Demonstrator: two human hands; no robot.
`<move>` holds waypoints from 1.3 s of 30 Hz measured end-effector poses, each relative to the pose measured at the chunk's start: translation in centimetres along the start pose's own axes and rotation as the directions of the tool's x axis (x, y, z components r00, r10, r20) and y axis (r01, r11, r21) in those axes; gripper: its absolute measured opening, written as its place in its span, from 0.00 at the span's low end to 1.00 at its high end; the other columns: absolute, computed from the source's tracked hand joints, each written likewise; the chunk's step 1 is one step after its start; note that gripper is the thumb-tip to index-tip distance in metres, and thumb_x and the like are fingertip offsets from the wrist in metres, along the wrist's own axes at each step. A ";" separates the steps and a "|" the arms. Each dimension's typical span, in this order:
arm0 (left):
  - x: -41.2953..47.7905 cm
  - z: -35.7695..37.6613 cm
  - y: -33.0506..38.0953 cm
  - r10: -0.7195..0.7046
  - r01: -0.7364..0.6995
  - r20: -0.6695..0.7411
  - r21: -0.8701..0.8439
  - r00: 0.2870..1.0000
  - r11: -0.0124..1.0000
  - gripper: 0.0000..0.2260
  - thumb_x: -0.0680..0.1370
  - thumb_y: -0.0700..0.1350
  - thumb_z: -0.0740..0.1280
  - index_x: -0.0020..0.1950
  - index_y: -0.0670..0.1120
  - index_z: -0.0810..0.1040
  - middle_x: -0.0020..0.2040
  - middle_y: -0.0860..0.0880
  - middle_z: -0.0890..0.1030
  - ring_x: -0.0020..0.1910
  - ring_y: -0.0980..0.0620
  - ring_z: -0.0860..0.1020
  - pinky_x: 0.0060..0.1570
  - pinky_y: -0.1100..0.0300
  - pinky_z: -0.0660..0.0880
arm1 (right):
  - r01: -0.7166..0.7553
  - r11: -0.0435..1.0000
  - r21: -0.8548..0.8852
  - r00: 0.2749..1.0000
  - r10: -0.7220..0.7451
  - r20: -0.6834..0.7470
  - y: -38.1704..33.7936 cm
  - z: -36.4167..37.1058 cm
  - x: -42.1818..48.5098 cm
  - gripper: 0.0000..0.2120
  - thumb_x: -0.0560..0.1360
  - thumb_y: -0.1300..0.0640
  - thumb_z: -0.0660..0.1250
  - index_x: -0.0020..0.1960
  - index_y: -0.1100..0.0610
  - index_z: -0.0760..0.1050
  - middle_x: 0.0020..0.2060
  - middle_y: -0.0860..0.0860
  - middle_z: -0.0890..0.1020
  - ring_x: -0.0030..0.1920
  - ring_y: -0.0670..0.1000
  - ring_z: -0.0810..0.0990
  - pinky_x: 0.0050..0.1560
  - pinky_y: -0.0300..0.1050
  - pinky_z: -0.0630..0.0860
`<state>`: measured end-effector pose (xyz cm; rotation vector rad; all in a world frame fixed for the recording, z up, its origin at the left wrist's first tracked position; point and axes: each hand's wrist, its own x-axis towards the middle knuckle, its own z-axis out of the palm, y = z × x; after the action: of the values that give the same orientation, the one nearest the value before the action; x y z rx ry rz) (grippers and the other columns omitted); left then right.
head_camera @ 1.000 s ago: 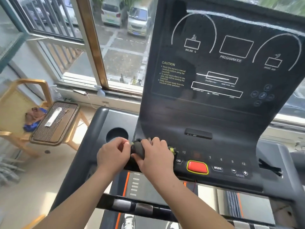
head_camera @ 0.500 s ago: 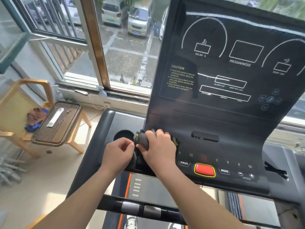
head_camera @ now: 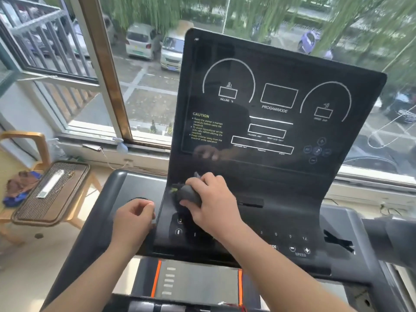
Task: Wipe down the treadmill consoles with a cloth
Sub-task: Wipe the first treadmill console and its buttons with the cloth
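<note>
The black treadmill console (head_camera: pixel 279 136) rises in front of me, with white dial outlines and a yellow caution text. My right hand (head_camera: pixel 211 199) grips a bunched dark grey cloth (head_camera: pixel 189 194) and holds it against the console's lower left, just above the button strip (head_camera: pixel 247 239). My left hand (head_camera: pixel 132 219) is loosely curled and holds nothing; it rests on the grey side tray (head_camera: pixel 135 185) over the round cup holder, apart from the cloth.
A wooden chair (head_camera: pixel 27 140) with a brown tray-like board (head_camera: pixel 51 192) and crumpled clothes stands at the left by the window (head_camera: pixel 146 70). The treadmill belt (head_camera: pixel 195 282) shows below the console. A grey handrail (head_camera: pixel 391 235) juts in at the right.
My left hand has let go of the cloth and moved down-left onto the side tray. My right hand carries the cloth up the console alone. My view has tilted upward.
</note>
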<state>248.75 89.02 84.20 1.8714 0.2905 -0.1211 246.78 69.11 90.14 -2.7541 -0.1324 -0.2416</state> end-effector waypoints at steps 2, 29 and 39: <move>-0.4 2.0 2.2 0.047 -0.047 -0.012 -0.020 0.999 0.999 0.10 0.80 0.41 0.70 0.38 0.46 0.83 0.34 0.48 0.83 0.32 0.49 0.80 0.37 0.49 0.79 | 0.013 0.999 -0.040 1.000 -0.013 -0.007 1.7 -1.5 1.1 0.19 0.75 0.43 0.73 0.63 0.45 0.75 0.53 0.48 0.74 0.53 0.54 0.71 0.45 0.49 0.77; -3.9 16.1 9.7 0.240 -0.250 0.228 0.014 0.944 0.968 0.09 0.81 0.43 0.69 0.42 0.51 0.84 0.37 0.53 0.85 0.39 0.48 0.84 0.48 0.46 0.83 | -0.466 0.872 -0.147 0.848 0.393 -0.355 21.9 -10.7 -4.9 0.19 0.71 0.52 0.78 0.61 0.50 0.80 0.52 0.53 0.78 0.51 0.61 0.73 0.45 0.51 0.73; -3.0 11.4 7.4 0.159 -0.160 0.062 0.019 0.985 0.987 0.06 0.82 0.47 0.69 0.46 0.54 0.83 0.38 0.57 0.84 0.43 0.50 0.84 0.42 0.60 0.80 | -0.296 0.927 -0.230 0.940 0.240 -0.242 14.2 -5.6 -0.9 0.20 0.68 0.52 0.80 0.58 0.51 0.82 0.50 0.53 0.82 0.49 0.60 0.77 0.39 0.49 0.77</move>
<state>248.45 75.64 88.12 1.9029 0.0973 -0.0718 246.80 53.86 90.07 -2.9407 0.3591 -0.5046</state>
